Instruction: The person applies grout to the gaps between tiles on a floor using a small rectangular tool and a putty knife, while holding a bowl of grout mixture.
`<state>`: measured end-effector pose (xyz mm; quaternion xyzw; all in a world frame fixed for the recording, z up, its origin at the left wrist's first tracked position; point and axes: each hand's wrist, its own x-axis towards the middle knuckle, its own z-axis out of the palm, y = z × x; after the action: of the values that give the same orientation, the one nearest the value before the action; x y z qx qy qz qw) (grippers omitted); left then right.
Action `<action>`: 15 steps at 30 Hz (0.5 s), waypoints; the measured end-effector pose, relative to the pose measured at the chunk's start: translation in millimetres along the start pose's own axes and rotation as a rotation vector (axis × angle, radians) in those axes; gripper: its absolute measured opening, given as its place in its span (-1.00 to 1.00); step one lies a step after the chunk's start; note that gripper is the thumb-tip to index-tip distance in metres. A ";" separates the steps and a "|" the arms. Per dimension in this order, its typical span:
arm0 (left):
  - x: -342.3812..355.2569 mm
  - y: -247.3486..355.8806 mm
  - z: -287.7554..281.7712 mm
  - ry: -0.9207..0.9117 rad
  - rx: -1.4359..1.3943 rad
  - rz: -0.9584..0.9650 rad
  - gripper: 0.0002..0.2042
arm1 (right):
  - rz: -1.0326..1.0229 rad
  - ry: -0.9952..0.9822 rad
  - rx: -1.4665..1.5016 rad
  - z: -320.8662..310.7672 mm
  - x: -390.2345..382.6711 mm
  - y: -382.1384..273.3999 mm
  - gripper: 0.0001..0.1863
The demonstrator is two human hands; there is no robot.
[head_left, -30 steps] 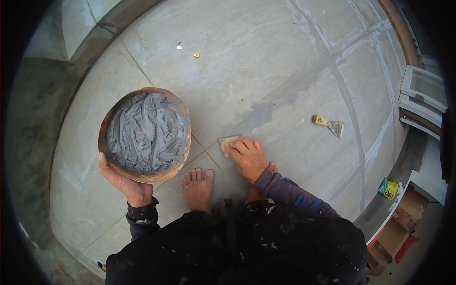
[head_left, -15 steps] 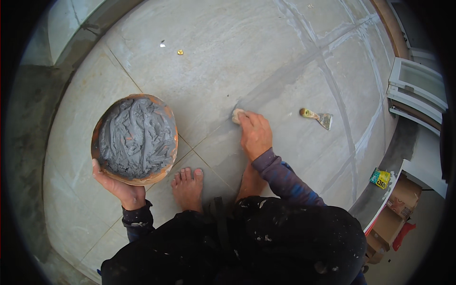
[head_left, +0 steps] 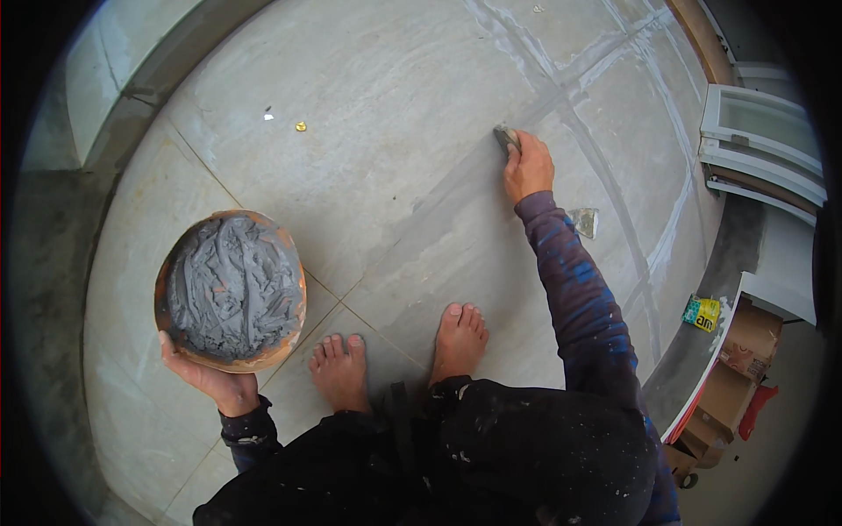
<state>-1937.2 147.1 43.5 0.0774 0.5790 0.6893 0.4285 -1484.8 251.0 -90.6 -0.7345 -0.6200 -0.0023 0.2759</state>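
Observation:
At the left, my left hand [head_left: 210, 382] supports an orange-brown bowl [head_left: 281, 351] from below, its thumb on the outer side. Thick grey grout [head_left: 232, 285] fills the bowl, its top ridged and lumpy. My right hand [head_left: 531, 169] reaches far forward and pinches a small sponge-like block [head_left: 503, 138], smeared dark grey, against the tiled floor [head_left: 368, 167]. The block rests on a tile joint, where a grey smear [head_left: 447, 193] runs back toward my feet. Under my right forearm lies a putty knife [head_left: 585, 223]; the sleeve hides its handle.
My bare feet [head_left: 460, 342] stand on the tiles. A small gold piece [head_left: 301, 127] lies ahead. At the right are grouted joints [head_left: 605, 167], a white-framed panel [head_left: 763, 123], a yellow-green packet [head_left: 702, 313] and cardboard boxes [head_left: 732, 390]. A raised ledge [head_left: 132, 96] borders the far left.
My right hand has pushed the block forward and right along the joint, lengthening the grey smear. The view has shifted; my forearm now covers the putty knife's handle. The bowl stays in my left hand.

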 end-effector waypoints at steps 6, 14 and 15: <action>20.7 7.0 -34.2 -0.059 -0.001 0.022 -0.42 | -0.248 -0.284 0.310 0.8 -140.6 -165.6 -0.62; 47.0 55.5 -37.8 -0.092 0.059 0.021 -0.36 | 0.433 -0.850 0.902 -32.6 -128.3 -259.1 -0.71; 52.2 58.1 -53.4 -0.128 0.082 0.014 -0.35 | 0.515 -0.860 1.072 -29.2 -128.3 -269.1 -0.70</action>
<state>-2030.9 145.8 56.5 0.1428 0.5776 0.6618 0.4560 -1750.0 143.6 -1.8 -0.5571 -0.3970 0.6548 0.3215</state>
